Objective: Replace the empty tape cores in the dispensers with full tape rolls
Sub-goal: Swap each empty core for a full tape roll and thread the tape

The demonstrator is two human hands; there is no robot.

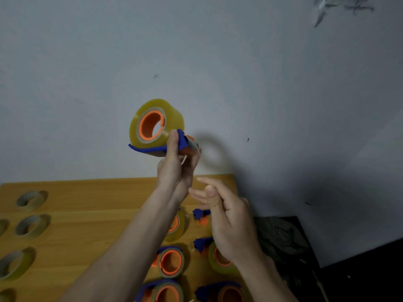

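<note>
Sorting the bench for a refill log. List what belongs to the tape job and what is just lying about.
Part of the job:
- dispenser with full roll, gripped by the left hand
- right hand, free
- loaded dispensers on the table
- loose rolls and cores

Lying about:
- dark crumpled cloth
- wall marks

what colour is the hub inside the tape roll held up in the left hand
Orange hub, inside the yellowish tape roll the left hand holds; clearest in the head view.

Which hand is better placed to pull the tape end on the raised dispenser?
The right hand: it is free, fingers relaxed, just below the dispenser. The left hand already grips it.
</note>
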